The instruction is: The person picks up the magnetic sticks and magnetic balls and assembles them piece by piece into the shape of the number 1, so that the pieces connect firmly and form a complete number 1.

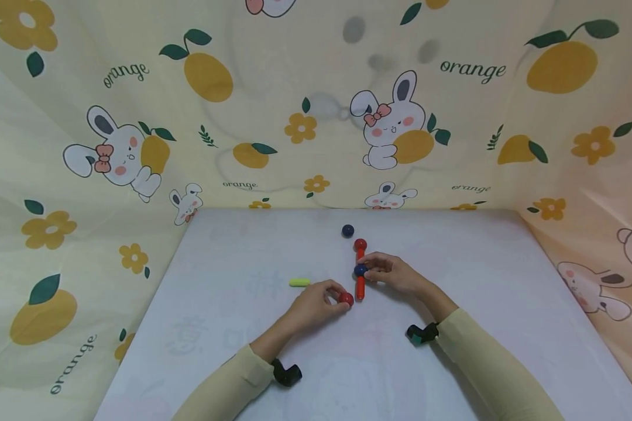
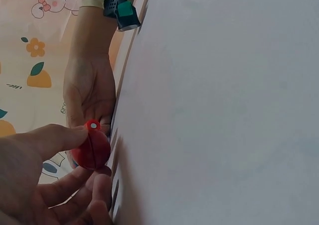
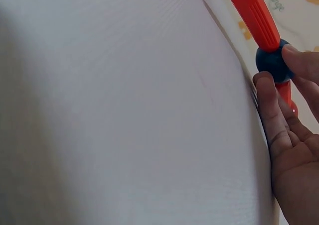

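The red rod chain (image 1: 360,289) points away from the person, long axis running from its bare near end through a blue joint ball (image 1: 360,270) to a red tip. Bent-wristed, the left hand (image 1: 316,305) pinches a loose red ball (image 1: 346,299) beside the near end; the right hand (image 1: 395,273), reaching in sideways, pinches the joint ball. The white table (image 1: 232,362) meets a printed cloth (image 1: 295,64) behind.

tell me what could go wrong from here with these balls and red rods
The shiny red ball in the left hand could slip from its fingertip hold and roll across the white tabletop. The right hand pinches a shiny dark blue ball between two red rods, so the nearer red rod might twist or come loose if bumped. The separate dark blue ball lying beyond could roll if knocked.
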Motion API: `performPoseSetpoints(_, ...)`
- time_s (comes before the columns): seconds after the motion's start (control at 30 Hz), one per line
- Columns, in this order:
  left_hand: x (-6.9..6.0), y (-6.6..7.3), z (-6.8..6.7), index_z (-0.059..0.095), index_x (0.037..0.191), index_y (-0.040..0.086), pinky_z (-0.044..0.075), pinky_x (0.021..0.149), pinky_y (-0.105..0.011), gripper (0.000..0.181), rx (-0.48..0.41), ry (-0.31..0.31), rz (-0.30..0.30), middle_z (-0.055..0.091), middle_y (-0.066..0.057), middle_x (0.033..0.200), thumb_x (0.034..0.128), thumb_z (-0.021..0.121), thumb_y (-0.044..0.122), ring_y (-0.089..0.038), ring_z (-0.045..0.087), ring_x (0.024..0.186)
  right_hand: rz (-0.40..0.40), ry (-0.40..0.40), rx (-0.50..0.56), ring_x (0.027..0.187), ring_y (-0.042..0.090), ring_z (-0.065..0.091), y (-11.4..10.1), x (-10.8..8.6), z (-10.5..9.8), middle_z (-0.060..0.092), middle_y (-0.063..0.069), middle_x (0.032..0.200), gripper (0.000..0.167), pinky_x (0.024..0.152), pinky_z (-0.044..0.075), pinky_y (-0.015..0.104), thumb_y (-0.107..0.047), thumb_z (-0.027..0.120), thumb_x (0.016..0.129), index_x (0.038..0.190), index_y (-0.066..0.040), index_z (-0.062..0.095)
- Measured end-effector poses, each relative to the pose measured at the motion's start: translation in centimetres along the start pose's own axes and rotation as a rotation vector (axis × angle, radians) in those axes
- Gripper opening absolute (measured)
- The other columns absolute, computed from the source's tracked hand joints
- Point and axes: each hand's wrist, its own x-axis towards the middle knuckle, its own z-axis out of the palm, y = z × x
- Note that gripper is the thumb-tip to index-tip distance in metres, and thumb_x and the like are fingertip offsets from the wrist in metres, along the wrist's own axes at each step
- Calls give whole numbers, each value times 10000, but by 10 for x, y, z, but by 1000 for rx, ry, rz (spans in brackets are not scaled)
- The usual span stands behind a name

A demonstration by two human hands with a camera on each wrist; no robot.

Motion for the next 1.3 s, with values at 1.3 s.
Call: performPoseSetpoints(1.3, 3, 11, 16, 772, 1154, 170, 475, 751, -301, 327, 31, -52, -1, 746, 134, 941, 908, 883, 354, -80, 610, 828, -14, 6, -12, 1176, 286, 654, -1, -1, 2, 687, 133, 1304, 389, 947, 543, 276, -198, 718, 1050, 1427, -126, 656)
